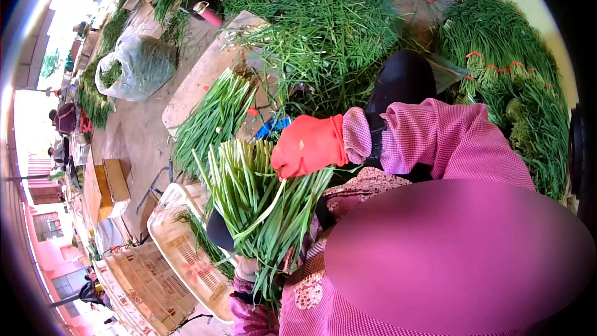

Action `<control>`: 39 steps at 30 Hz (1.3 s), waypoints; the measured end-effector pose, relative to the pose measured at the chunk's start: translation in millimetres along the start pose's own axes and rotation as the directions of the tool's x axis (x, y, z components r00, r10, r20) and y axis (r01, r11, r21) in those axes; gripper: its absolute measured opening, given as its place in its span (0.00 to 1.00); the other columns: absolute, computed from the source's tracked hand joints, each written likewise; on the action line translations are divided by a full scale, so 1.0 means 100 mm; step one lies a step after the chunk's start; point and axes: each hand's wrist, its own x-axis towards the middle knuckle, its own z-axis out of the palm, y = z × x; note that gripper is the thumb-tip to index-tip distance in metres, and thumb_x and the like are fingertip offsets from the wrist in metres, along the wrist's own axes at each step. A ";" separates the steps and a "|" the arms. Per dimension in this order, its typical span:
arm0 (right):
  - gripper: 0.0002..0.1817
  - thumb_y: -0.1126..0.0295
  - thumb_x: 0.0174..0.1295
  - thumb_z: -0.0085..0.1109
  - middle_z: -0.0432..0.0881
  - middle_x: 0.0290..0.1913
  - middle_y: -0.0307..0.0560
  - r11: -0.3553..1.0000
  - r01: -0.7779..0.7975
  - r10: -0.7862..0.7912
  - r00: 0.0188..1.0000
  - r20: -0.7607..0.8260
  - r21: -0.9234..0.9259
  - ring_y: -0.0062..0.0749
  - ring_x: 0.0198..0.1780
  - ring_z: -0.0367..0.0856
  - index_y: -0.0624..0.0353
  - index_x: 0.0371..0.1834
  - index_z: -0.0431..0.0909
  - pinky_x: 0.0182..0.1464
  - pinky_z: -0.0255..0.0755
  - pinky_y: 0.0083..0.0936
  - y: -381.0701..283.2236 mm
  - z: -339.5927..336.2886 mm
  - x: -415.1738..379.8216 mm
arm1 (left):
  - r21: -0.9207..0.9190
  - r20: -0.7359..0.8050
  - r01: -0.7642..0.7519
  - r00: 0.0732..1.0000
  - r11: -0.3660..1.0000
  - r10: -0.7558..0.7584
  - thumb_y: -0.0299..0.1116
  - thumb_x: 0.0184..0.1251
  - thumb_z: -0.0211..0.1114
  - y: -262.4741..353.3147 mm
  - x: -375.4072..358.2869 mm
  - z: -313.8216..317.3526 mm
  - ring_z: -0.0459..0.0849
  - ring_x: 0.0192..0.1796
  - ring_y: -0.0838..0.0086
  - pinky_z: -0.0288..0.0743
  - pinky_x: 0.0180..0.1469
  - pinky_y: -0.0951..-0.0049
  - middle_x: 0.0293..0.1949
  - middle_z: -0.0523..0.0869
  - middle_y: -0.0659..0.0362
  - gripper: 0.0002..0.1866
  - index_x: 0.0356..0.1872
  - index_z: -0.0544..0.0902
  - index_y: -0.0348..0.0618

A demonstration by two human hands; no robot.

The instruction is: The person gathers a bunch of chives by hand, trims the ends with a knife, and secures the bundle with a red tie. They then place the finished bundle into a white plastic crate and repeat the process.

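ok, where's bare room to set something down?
Floor between the clear bag and wooden board; the board's strip between the green bunch and pink bottle. Crowded: around the red-gloved hand, the loose green pile and banded bundles.

head view, worn on the head | faces forward and down | tipped sideways, round dark-edged frame | right hand (311, 147) close, pink building (59, 266) far

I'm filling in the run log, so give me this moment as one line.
right hand: red-gloved, closed on green bunch | left hand: partly hidden by bunch | nearby: pale basket, loose greens heap
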 end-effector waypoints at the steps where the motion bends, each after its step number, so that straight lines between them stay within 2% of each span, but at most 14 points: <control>1: 0.12 0.54 0.60 0.59 0.83 0.28 0.46 1.000 0.019 -0.018 0.997 -0.069 0.018 0.45 0.31 0.82 0.48 0.36 0.85 0.35 0.74 0.39 0.00 -0.03 -0.02 | -0.007 0.004 -0.002 1.000 1.000 0.002 0.33 0.54 0.71 0.00 0.00 -0.01 0.81 0.37 0.69 0.75 0.38 0.70 0.39 0.85 0.56 0.28 0.58 0.77 0.36; 3: 0.12 0.55 0.61 0.56 0.82 0.25 0.47 0.996 0.038 -0.060 0.957 -0.284 -0.081 0.45 0.30 0.83 0.48 0.33 0.84 0.34 0.76 0.38 0.18 -0.06 -0.03 | -0.021 0.008 -0.012 1.000 1.000 0.012 0.33 0.54 0.71 0.01 0.01 -0.01 0.81 0.36 0.69 0.75 0.38 0.70 0.39 0.85 0.56 0.28 0.58 0.77 0.36; 7: 0.12 0.57 0.64 0.54 0.82 0.23 0.45 0.862 -0.381 0.129 0.802 -0.583 -0.334 0.41 0.23 0.82 0.50 0.35 0.83 0.28 0.75 0.37 0.63 -0.52 -0.18 | -0.034 0.013 -0.025 1.000 0.999 0.026 0.33 0.54 0.70 0.03 0.02 -0.03 0.81 0.36 0.68 0.75 0.38 0.70 0.38 0.85 0.56 0.28 0.58 0.77 0.36; 9: 0.13 0.57 0.65 0.55 0.84 0.25 0.42 0.957 -0.197 0.278 0.832 -0.480 0.212 0.32 0.22 0.82 0.53 0.39 0.84 0.27 0.75 0.33 0.52 -0.63 -0.26 | -0.037 0.013 -0.020 1.000 0.999 0.020 0.33 0.54 0.70 0.02 0.02 -0.04 0.81 0.36 0.68 0.75 0.37 0.70 0.38 0.85 0.56 0.28 0.58 0.77 0.36; 11: 0.15 0.58 0.64 0.57 0.85 0.27 0.41 0.831 -0.342 0.438 0.888 -0.137 0.437 0.25 0.23 0.82 0.56 0.42 0.85 0.27 0.75 0.29 0.09 -0.64 -0.23 | -0.029 0.020 -0.010 1.000 1.000 0.011 0.33 0.54 0.70 0.03 0.03 -0.04 0.81 0.36 0.68 0.75 0.37 0.70 0.38 0.84 0.56 0.28 0.58 0.77 0.36; 15: 0.17 0.52 0.59 0.64 0.83 0.28 0.51 0.979 -0.185 0.187 0.982 0.022 -0.086 0.49 0.31 0.83 0.54 0.38 0.83 0.35 0.76 0.41 -0.14 -0.22 0.03 | -0.022 0.025 0.002 1.000 1.000 -0.001 0.34 0.55 0.70 0.05 0.06 -0.03 0.81 0.35 0.68 0.75 0.37 0.70 0.38 0.84 0.56 0.28 0.58 0.77 0.36; 22: 0.12 0.61 0.59 0.54 0.87 0.35 0.47 0.999 -0.004 0.011 0.980 -0.199 0.037 0.46 0.38 0.86 0.46 0.41 0.86 0.43 0.78 0.39 0.09 -0.02 0.01 | -0.073 0.019 -0.040 0.999 0.996 0.042 0.34 0.55 0.70 0.07 0.05 -0.04 0.81 0.35 0.68 0.75 0.36 0.70 0.37 0.84 0.56 0.28 0.58 0.76 0.36; 23: 0.06 0.63 0.55 0.61 0.83 0.25 0.46 0.998 0.036 -0.053 0.932 -0.358 -0.055 0.43 0.30 0.85 0.51 0.29 0.82 0.32 0.77 0.37 0.29 -0.01 0.05 | -0.088 0.022 -0.049 0.998 0.995 0.052 0.34 0.55 0.70 0.08 0.06 -0.06 0.81 0.34 0.68 0.75 0.36 0.70 0.37 0.84 0.56 0.28 0.58 0.76 0.36; 24: 0.08 0.60 0.56 0.60 0.84 0.26 0.47 0.874 -0.252 0.130 0.945 -0.299 -0.416 0.44 0.30 0.85 0.50 0.31 0.83 0.32 0.77 0.40 0.20 -0.24 0.01 | -0.101 0.026 -0.060 0.998 0.993 0.063 0.34 0.55 0.70 0.08 0.07 -0.07 0.81 0.34 0.68 0.75 0.36 0.70 0.37 0.84 0.56 0.28 0.58 0.76 0.36; 26: 0.10 0.59 0.60 0.57 0.84 0.25 0.48 0.805 -0.453 0.214 0.825 -0.524 -0.384 0.48 0.28 0.85 0.50 0.36 0.83 0.31 0.76 0.45 0.66 -0.37 -0.05 | -0.154 0.031 -0.100 0.994 0.983 0.106 0.34 0.55 0.70 0.11 0.11 -0.10 0.81 0.34 0.68 0.75 0.35 0.70 0.37 0.84 0.56 0.28 0.58 0.76 0.35; 29: 0.12 0.59 0.66 0.55 0.81 0.21 0.40 0.836 -0.456 0.548 0.701 -0.456 0.305 0.28 0.20 0.80 0.53 0.36 0.83 0.22 0.72 0.28 0.57 -0.63 -0.25 | -0.221 0.035 -0.145 0.987 0.965 0.156 0.34 0.55 0.70 0.13 0.13 -0.13 0.81 0.34 0.68 0.75 0.35 0.70 0.37 0.84 0.56 0.28 0.58 0.76 0.35; 30: 0.12 0.59 0.66 0.55 0.81 0.21 0.40 0.836 -0.457 0.549 0.701 -0.455 0.305 0.28 0.20 0.80 0.53 0.36 0.83 0.22 0.72 0.28 0.51 -0.64 -0.30 | -0.243 0.038 -0.152 0.985 0.958 0.166 0.34 0.55 0.70 0.14 0.13 -0.13 0.81 0.34 0.68 0.75 0.35 0.70 0.36 0.84 0.56 0.28 0.58 0.76 0.35; 32: 0.14 0.55 0.67 0.56 0.80 0.20 0.38 0.636 -0.243 0.523 0.833 -0.178 0.732 0.19 0.17 0.76 0.54 0.36 0.83 0.19 0.66 0.19 0.42 -0.61 -0.36 | -0.294 0.043 -0.165 0.982 0.941 0.185 0.34 0.55 0.70 0.13 0.14 -0.14 0.81 0.34 0.68 0.75 0.35 0.70 0.36 0.84 0.56 0.28 0.58 0.76 0.35; 39: 0.19 0.56 0.69 0.53 0.79 0.21 0.34 0.404 -0.109 0.465 0.880 -0.101 0.908 0.18 0.20 0.80 0.51 0.58 0.78 0.19 0.69 0.16 -0.01 0.01 -0.24 | -0.408 0.059 -0.158 0.978 0.899 0.198 0.34 0.55 0.69 0.04 0.09 -0.12 0.81 0.33 0.68 0.75 0.34 0.70 0.36 0.84 0.56 0.28 0.58 0.76 0.35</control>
